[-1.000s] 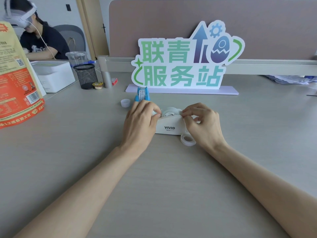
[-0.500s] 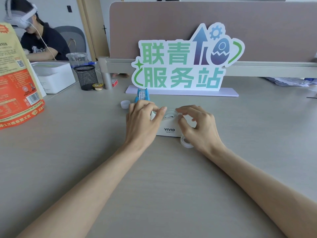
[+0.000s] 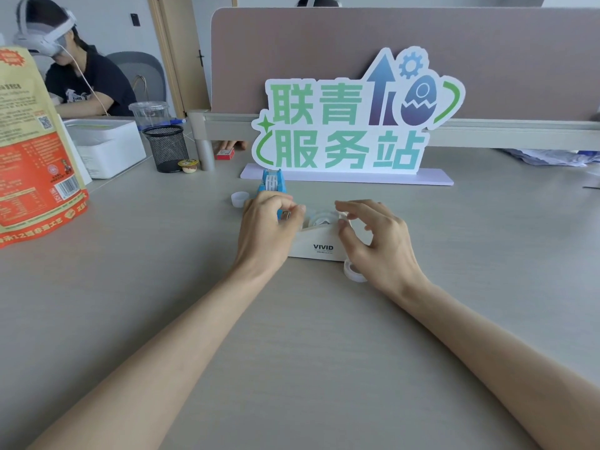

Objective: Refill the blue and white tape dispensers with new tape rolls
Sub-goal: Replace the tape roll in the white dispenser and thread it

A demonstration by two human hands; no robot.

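The white tape dispenser, marked VIVID, lies on the desk in front of me with a clear tape roll seated in its well. My left hand has its fingers curled round the dispenser's left end, where the metal cutter shows. My right hand hovers over the right end with its fingers spread, holding nothing. A loose clear tape ring lies on the desk under my right palm. The blue dispenser, with tape in it, stands just behind my left hand.
A small white cap lies left of the blue dispenser. A standing sign blocks the back of the desk. At the left are an orange bag, a white box and a mesh pen cup. A person sits at far left.
My right hand has let go at the roll, and its fingers have spread and lifted off. My left hand stays curled at the cutter end.
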